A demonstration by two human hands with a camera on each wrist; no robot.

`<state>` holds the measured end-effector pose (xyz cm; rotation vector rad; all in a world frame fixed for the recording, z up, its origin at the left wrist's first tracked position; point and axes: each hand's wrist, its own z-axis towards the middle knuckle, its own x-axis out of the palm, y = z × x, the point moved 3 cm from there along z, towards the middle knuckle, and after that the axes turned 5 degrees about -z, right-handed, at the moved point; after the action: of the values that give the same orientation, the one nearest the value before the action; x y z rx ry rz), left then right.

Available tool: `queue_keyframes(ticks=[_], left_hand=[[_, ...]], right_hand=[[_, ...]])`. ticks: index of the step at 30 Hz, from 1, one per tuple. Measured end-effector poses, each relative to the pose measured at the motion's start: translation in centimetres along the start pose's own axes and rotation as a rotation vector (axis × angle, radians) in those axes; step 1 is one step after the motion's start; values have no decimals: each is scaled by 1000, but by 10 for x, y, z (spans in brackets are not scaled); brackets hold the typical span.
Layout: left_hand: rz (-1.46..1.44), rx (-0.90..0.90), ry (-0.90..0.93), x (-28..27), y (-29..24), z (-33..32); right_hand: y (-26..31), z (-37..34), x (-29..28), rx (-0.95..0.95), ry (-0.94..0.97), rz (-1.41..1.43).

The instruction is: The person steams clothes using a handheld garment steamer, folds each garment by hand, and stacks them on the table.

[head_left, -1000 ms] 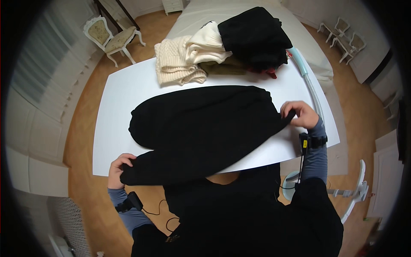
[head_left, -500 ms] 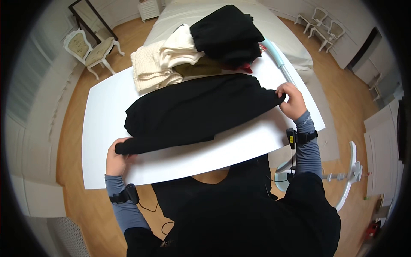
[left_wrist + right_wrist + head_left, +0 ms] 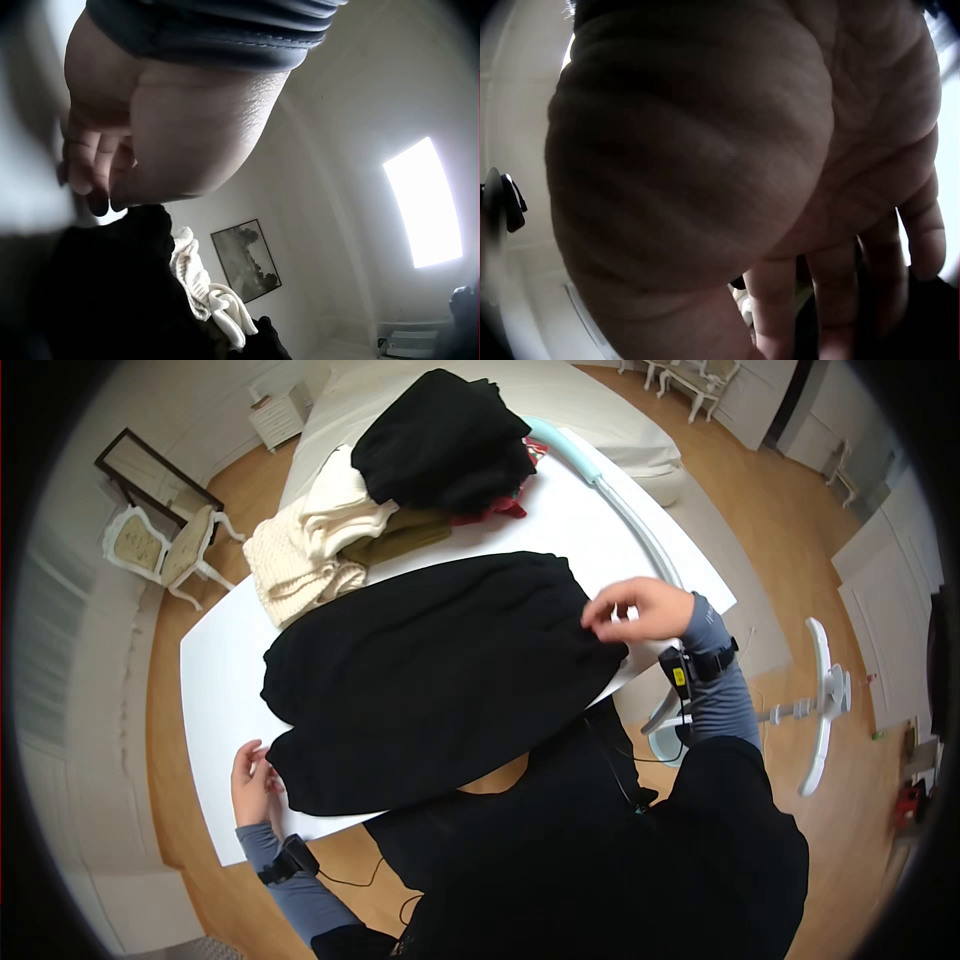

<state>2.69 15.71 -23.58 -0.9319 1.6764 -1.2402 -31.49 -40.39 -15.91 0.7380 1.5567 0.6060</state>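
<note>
A black cloth garment (image 3: 440,690) lies spread across the table in two long lobes, the nearer one hanging over the front edge. Beside its left end is my left hand (image 3: 255,785), fingers loosely bent and fingertips right at the cloth's edge. In the left wrist view, the fingers of that hand (image 3: 180,127) hang above the black cloth (image 3: 120,285) without gripping it. My right hand (image 3: 645,610) hovers over the garment's right end, fingers loosely curved and holding nothing. The right wrist view shows the palm (image 3: 727,142), with extended fingers pointing down toward dark cloth.
Folded clothes stand along the table's back: a cream knit (image 3: 295,565), a white one (image 3: 345,500), an olive one (image 3: 405,535) and a black one (image 3: 445,440) on top. A pale blue and grey tube (image 3: 630,500) runs along the right side of the white table (image 3: 215,690).
Both hands held the garment's ends raised, moved it away over the table, then brought it back and let go. The near lobe now lies flat. The head view has turned.
</note>
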Motion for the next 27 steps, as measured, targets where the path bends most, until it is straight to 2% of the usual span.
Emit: queue_keyframes(ticks=[1, 3, 5, 6, 7, 8, 9, 10, 11, 13, 16, 18, 19, 20, 21, 23, 25, 27], left_hand=[[7, 4, 11, 4, -10, -1], [34, -208, -29, 8, -22, -10], [15, -221, 25, 10, -24, -11], [241, -114, 99, 16, -28, -13], [466, -7, 171, 23, -29, -16], [403, 108, 173, 31, -29, -19], [403, 107, 165, 39, -34, -22], [312, 102, 169, 46, -41, -24], [221, 98, 174, 48, -46, -25], [245, 121, 194, 47, -53, -26], [166, 164, 234, 48, -61, -30], [142, 46, 305, 41, -53, -22], [146, 50, 312, 43, -51, -18], [274, -1, 244, 43, -45, -12], [400, -50, 174, 42, -38, -5], [414, 13, 174, 36, -33, 11], [285, 116, 138, 39, -38, 23], [336, 124, 153, 44, -43, 40]], right_hand=[[2, 6, -6, 112, -107, -49], [-23, 26, -12, 277, -333, -135], [-40, 44, -15, 499, -429, -213], [-54, 54, -14, 540, -393, -237], [-61, 64, -15, 533, -390, -235], [-64, 75, -13, 483, -302, -293], [-64, 84, -13, 432, -214, -351], [-63, 91, -14, 460, -176, -132], [-68, 96, -19, 453, -175, -133], [-51, 102, -33, 206, -427, 52], [-33, 97, -48, 149, -658, -4], [-31, 103, -51, 121, -747, -33], [-33, 109, -50, 169, -797, -50], [-37, 114, -49, 216, -847, -68], [-50, 122, -46, 293, -777, -167], [-59, 125, -36, 286, -714, -365], [-52, 120, -36, 325, -672, -350], [-54, 114, -40, 273, -640, -432]])
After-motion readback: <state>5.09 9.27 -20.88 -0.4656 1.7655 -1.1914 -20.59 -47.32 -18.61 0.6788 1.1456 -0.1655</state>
